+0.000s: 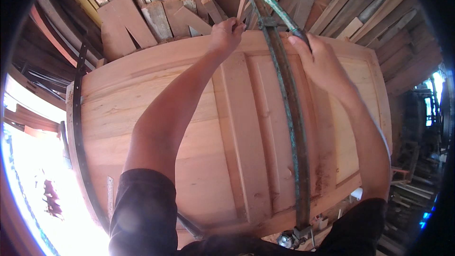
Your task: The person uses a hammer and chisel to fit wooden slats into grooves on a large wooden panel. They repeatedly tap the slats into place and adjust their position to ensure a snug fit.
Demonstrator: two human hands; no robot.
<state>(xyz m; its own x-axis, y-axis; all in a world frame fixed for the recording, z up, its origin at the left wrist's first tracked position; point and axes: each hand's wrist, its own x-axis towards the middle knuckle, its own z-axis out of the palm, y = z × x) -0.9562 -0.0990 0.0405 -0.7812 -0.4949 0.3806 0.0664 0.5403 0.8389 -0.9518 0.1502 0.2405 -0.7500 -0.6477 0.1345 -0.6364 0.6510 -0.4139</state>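
My right hand (318, 61) grips a hammer (279, 9) by its worn, pale-and-green handle, with the steel head up at the far side. Just below that head, the fingers of my left hand (226, 35) are closed on a thin reddish wood strip (242, 10); whether hammer and strip touch I cannot tell. Both hands are over the far edge of a large wooden panel door (199, 137). Between them, a long rusty bar clamp (286, 90) with green paint spans the door from far to near edge.
Another dark clamp bar (78, 118) with holes crosses the door's left end. A small ruler (110, 194) lies near my left sleeve. Boards and offcuts (156, 19) are stacked beyond the far edge, and more planks (398, 52) lean at the right.
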